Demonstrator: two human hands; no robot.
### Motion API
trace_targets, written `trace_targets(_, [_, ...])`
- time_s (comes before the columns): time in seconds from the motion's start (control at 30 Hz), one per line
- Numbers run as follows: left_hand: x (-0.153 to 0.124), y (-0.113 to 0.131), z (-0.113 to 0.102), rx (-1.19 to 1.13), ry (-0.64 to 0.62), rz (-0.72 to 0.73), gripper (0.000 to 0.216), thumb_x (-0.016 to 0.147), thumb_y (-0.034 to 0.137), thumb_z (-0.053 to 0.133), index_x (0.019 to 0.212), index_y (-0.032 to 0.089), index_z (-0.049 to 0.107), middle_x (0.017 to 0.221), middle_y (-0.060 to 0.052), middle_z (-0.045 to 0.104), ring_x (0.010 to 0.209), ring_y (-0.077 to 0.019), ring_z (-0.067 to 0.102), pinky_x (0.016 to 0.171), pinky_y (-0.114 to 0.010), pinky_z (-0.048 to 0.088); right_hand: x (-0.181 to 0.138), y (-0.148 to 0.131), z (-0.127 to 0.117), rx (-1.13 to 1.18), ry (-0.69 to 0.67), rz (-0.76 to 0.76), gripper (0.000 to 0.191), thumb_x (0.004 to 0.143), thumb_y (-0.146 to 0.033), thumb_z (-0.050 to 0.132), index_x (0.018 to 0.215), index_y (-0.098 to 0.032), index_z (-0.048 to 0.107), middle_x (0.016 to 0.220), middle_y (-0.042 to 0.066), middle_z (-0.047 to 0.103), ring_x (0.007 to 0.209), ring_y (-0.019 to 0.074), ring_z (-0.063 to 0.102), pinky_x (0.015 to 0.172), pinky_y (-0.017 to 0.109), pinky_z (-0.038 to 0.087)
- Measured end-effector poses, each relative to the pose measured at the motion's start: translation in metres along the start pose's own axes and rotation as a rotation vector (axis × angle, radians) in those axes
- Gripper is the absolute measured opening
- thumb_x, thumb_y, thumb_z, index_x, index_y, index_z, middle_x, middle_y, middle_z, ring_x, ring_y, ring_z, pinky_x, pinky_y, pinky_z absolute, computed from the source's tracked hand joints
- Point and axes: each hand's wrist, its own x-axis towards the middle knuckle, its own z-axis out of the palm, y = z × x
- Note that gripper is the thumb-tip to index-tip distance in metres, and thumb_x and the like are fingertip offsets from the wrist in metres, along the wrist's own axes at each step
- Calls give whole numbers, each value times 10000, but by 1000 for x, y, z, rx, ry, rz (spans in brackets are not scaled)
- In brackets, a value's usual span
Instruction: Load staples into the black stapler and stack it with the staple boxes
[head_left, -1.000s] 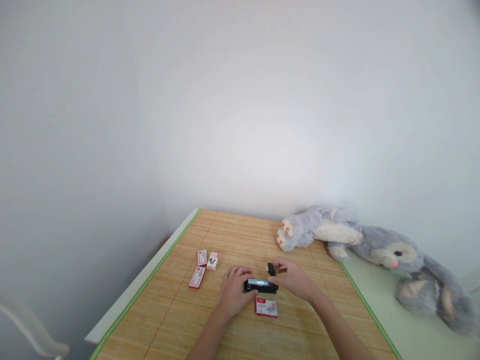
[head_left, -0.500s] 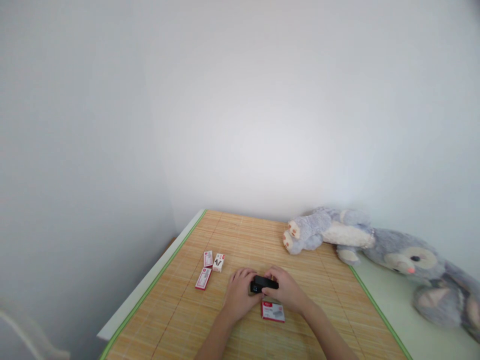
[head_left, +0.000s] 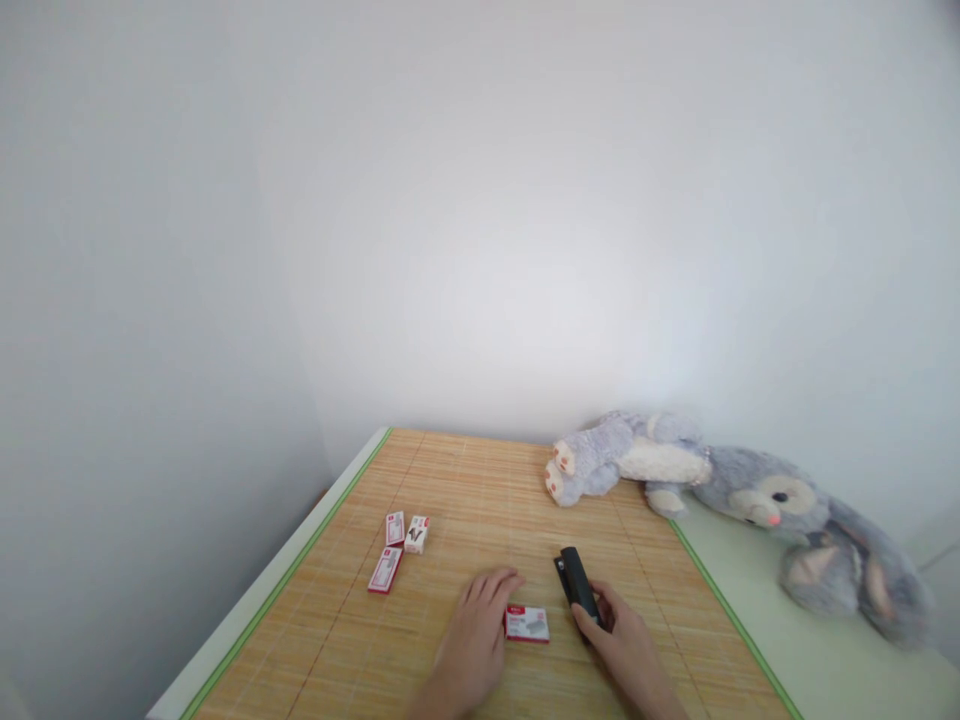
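A black stapler [head_left: 576, 580] is gripped near its rear end by my right hand [head_left: 619, 635], thumb on one side and fingers on the other. Its front points away from me. My left hand [head_left: 474, 630] lies on the bamboo mat with fingers stretched out, holding nothing. Right beside its fingers is a red and white staple box [head_left: 527, 624], lying flat with its printed face up. Whether the hand touches the box I cannot tell.
Further left on the bamboo mat [head_left: 465, 480] are three small boxes: a white box [head_left: 417, 534], a red and white box [head_left: 394, 528] and another red and white box [head_left: 385, 569]. A grey plush rabbit [head_left: 675, 465] lies along the back right, against the wall.
My left hand has let go of the stapler and come down beside the staple box. The right hand has carried the stapler rightward and turned it to point away. The view has shifted slightly.
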Motion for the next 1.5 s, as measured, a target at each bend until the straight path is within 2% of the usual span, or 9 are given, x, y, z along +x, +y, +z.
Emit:
trace_targets(0.23, [-7, 14, 29, -36, -199, -14, 841, 709, 167, 558, 1499, 434, 449, 1518, 20, 510, 1370, -310, 452, 1153, -453, 361, -25, 1, 23, -45, 152, 87, 607, 890, -676, 459, 1319, -267, 592, 936, 71, 746, 859, 290, 712, 749, 353, 516])
trace_targets(0.37, [3, -1, 56, 13, -274, -234, 758, 788, 318, 595, 1511, 466, 424, 1592, 1, 438, 1382, -380, 472, 1131, -524, 382, -24, 7, 30, -72, 90, 138, 690, 854, -713, 467, 1354, -254, 589, 784, 60, 721, 751, 298, 709, 678, 358, 503])
trace_targets(0.43, [6, -7, 62, -5, -297, -266, 756, 810, 403, 602, 1527, 483, 378, 1638, 31, 365, 1425, -381, 435, 1141, -527, 368, -22, 9, 31, -70, 49, 126, 719, 851, -725, 461, 1372, -242, 578, 756, 53, 708, 724, 294, 702, 672, 361, 497])
trace_targets(0.5, [6, -7, 60, -61, -311, -200, 831, 769, 476, 663, 1541, 477, 355, 1646, 43, 347, 1467, -368, 383, 1173, -504, 335, -22, 9, 30, -73, 28, 112, 730, 857, -734, 459, 1390, -246, 569, 759, 49, 707, 729, 290, 699, 679, 360, 495])
trace_targets(0.57, [4, -2, 53, -99, -270, -125, 886, 704, 496, 730, 1525, 451, 402, 1604, 23, 424, 1434, -349, 425, 1172, -459, 341, -25, 6, 28, -74, 16, 97, 719, 863, -740, 464, 1386, -260, 579, 767, 45, 711, 740, 285, 698, 680, 354, 493])
trace_targets(0.67, [2, 7, 39, -76, -104, -100, 799, 669, 434, 763, 1432, 385, 530, 1465, -18, 551, 1285, -294, 539, 1104, -376, 407, -29, -2, 24, -76, 7, 86, 680, 871, -736, 475, 1359, -283, 612, 786, 41, 725, 754, 277, 701, 674, 340, 484])
trace_targets(0.8, [8, 3, 18, -47, 83, -145, 664, 718, 432, 753, 1358, 346, 594, 1363, -40, 589, 1260, -280, 519, 1092, -368, 398, -34, -11, 18, -73, -7, 108, 633, 898, -728, 454, 1306, -292, 666, 772, 35, 733, 760, 272, 708, 685, 335, 482])
trace_targets(0.97, [22, -12, 3, -71, 16, -107, 757, 653, 488, 854, 1363, 416, 602, 1365, 1, 602, 1265, -275, 515, 1091, -376, 383, -34, -12, 16, -45, -26, 86, 637, 930, -734, 402, 1298, -293, 678, 769, 31, 737, 781, 275, 716, 684, 334, 486])
trace_targets(1.5, [37, -9, 13, -51, -27, -55, 861, 645, 534, 869, 1432, 387, 550, 1420, -19, 602, 1282, -317, 508, 1103, -454, 353, -8, -32, 30, 20, 22, -5, 607, 965, -682, 405, 1277, -255, 704, 931, 52, 780, 803, 238, 712, 672, 292, 472])
